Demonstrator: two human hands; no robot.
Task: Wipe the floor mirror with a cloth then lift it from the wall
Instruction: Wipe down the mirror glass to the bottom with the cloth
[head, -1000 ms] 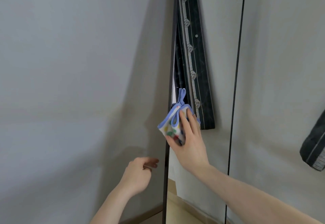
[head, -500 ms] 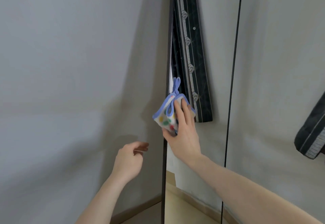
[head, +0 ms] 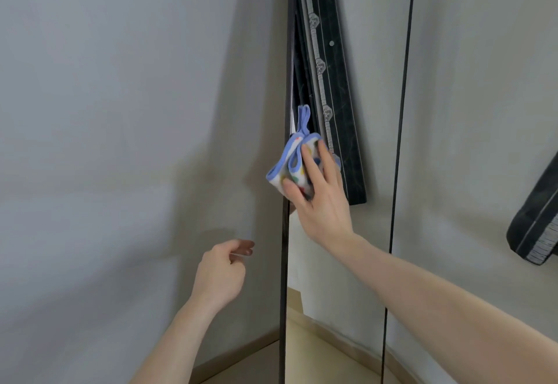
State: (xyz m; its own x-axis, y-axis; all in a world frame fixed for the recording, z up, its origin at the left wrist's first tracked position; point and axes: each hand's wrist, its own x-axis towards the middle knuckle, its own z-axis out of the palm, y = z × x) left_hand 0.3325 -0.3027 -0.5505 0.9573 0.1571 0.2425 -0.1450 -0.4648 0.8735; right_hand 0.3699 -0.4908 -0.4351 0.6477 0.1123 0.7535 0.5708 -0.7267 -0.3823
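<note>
Blue-edged cloth [head: 291,166], one; mirror [head: 341,293], one

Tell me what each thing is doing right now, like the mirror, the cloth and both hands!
Floor mirror: upright against the wall, not lifted yet.
Cloth: bunched up, pressed on the glass near the mirror's left edge.
Right hand: holds the cloth against the mirror, thumb pinching it.
Left hand: in the air beside the frame, fingers loosely curled, holding nothing.
Dark patterned fabric: hanging at the right; its look-alike shows in the glass.

Soft, even light; faint wall [head: 120,112] shadows; slight blur.
</note>
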